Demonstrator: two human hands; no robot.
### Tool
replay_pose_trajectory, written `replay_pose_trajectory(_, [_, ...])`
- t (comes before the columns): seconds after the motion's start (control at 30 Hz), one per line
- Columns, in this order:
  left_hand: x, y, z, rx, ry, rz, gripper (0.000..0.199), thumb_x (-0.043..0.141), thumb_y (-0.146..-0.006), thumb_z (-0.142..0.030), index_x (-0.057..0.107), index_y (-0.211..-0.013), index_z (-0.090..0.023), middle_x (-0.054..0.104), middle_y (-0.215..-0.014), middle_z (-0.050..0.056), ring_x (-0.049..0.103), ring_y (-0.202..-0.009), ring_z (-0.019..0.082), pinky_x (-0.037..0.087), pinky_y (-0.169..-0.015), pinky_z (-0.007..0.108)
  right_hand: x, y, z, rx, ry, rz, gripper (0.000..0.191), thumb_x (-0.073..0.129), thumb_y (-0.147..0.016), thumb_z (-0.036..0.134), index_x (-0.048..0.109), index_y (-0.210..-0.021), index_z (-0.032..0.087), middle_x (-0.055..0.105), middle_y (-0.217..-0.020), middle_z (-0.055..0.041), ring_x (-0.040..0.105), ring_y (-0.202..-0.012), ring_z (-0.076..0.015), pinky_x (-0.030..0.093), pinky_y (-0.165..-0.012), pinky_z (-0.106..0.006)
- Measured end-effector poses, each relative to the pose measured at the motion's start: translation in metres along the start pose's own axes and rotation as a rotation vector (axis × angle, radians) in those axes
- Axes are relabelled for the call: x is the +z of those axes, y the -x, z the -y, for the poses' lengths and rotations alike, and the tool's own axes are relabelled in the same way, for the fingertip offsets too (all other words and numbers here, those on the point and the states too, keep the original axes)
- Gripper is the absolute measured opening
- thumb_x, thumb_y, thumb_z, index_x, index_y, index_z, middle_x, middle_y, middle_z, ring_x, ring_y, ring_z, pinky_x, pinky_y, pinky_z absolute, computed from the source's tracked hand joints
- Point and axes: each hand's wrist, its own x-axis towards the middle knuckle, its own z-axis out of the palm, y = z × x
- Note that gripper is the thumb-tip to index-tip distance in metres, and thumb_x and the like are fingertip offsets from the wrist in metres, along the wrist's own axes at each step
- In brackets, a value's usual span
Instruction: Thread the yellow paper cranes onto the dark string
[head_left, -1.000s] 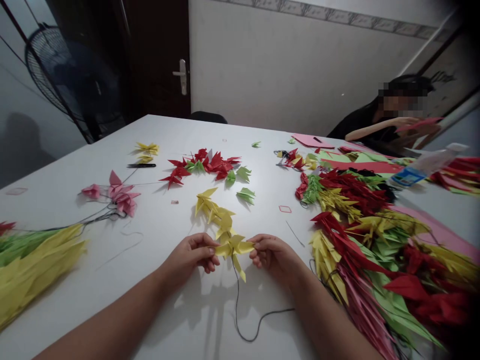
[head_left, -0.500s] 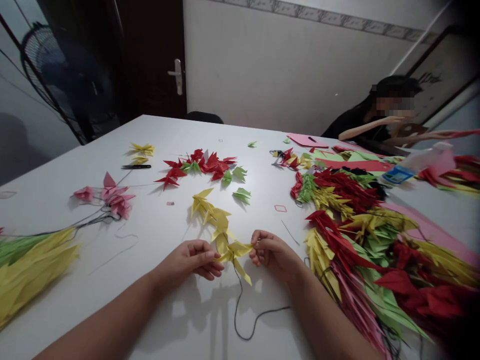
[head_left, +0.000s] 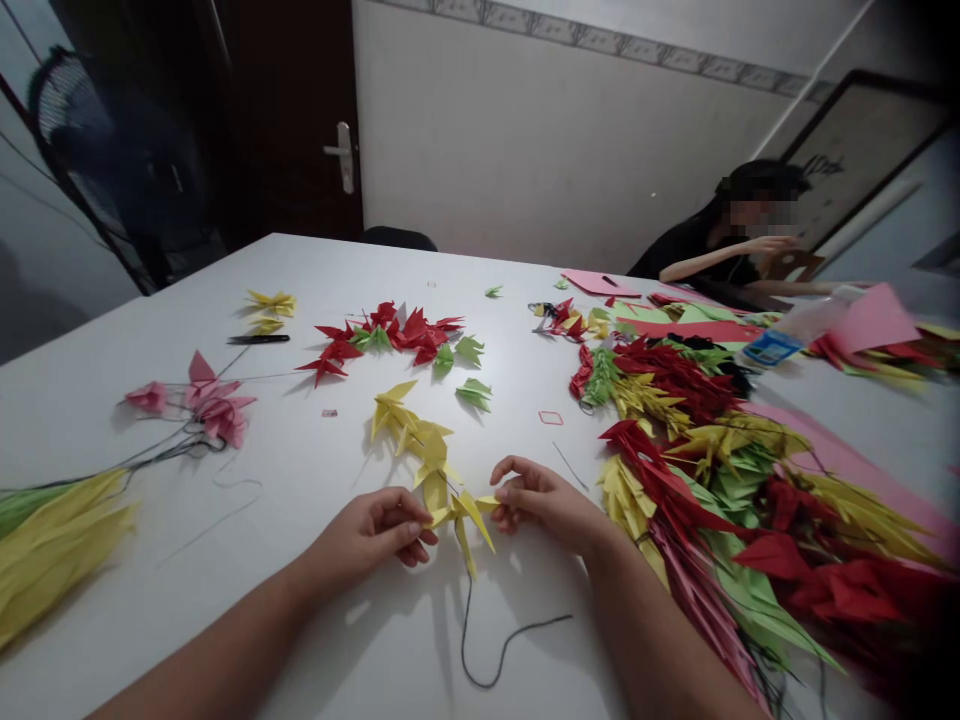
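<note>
A yellow folded paper piece [head_left: 466,508] with pointed tips is at the near end of a chain of yellow folded pieces [head_left: 409,425] on the table. My left hand [head_left: 386,530] pinches its left tip between thumb and fingers. My right hand [head_left: 529,497] pinches the tip on the right side. From beneath the near piece a dark cord [head_left: 480,685] curves over the table toward my right forearm. A green folded piece [head_left: 474,394] lies beyond my right hand.
Piles of red, yellow, green and pink folded paper [head_left: 697,400] cover the right side. Pink pieces [head_left: 217,405], black scissors or snips [head_left: 259,340] and yellow paper [head_left: 67,550] lie left. A person [head_left: 720,235] sits at the far right.
The near yellow piece has turned, and its points now stand differently between my hands. The view has shifted slightly. The other person's arms have moved.
</note>
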Motion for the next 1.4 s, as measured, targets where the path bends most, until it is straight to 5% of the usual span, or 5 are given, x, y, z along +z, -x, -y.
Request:
replay_pose_trajectory(0.47, [0.002,0.008,-0.003,0.006,-0.318,0.242,0.028,0.051,-0.078,-0.038,0.056,-0.097,-0.018,0.067,-0.092,0.007,0.06,-0.057,0.01,0.044,-0.055,0.024,-0.001,0.004,0.006,0.035,0.175,0.016,0.031,0.063,-0.067,0.043,0.05,-0.078,0.017,0.061,-0.057,0.0025,0.055,-0.049,-0.0087,0.043,-0.054,-0.023])
replay_pose_trajectory(0.7, [0.004,0.002,0.0,0.034,-0.256,0.127,0.031,0.051,-0.078,-0.04,0.054,-0.098,-0.017,0.066,-0.095,0.009,0.058,-0.059,0.01,0.038,-0.049,0.021,-0.006,0.016,0.024,-0.113,0.404,-0.441,0.028,0.052,-0.073,0.047,0.05,-0.075,0.019,0.056,-0.059,0.003,0.045,-0.043,-0.0076,0.03,-0.041,-0.021])
replay_pose_trajectory(0.83, [0.002,0.001,0.0,0.057,-0.212,0.12,0.03,0.051,-0.078,-0.04,0.054,-0.097,-0.018,0.066,-0.096,0.008,0.057,-0.06,0.009,0.037,-0.051,0.021,0.006,0.06,0.043,-0.166,0.672,-0.495,0.029,0.053,-0.073,0.047,0.058,-0.066,0.019,0.055,-0.057,-0.0001,0.043,-0.045,-0.0099,0.029,-0.043,-0.024])
replay_pose_trajectory(1.1, [0.0,0.003,-0.002,0.102,-0.124,0.122,0.03,0.055,-0.076,-0.041,0.053,-0.095,-0.018,0.067,-0.094,0.007,0.056,-0.058,0.008,0.035,-0.053,0.022,0.089,0.071,-0.019,-0.15,1.176,-0.595,0.029,0.055,-0.073,0.046,0.065,-0.084,0.021,0.062,-0.075,-0.0075,0.056,-0.07,-0.0224,0.038,-0.058,-0.03])
replay_pose_trajectory(1.4, [0.004,0.005,-0.006,0.14,-0.055,0.096,0.033,0.06,-0.071,-0.044,0.054,-0.092,-0.018,0.067,-0.091,0.006,0.054,-0.057,0.009,0.043,-0.066,0.03,0.084,0.043,-0.031,-0.151,0.879,-0.486,0.017,0.052,-0.075,0.022,0.069,-0.076,0.022,0.058,-0.08,-0.0045,0.055,-0.076,-0.0171,0.041,-0.068,-0.027])
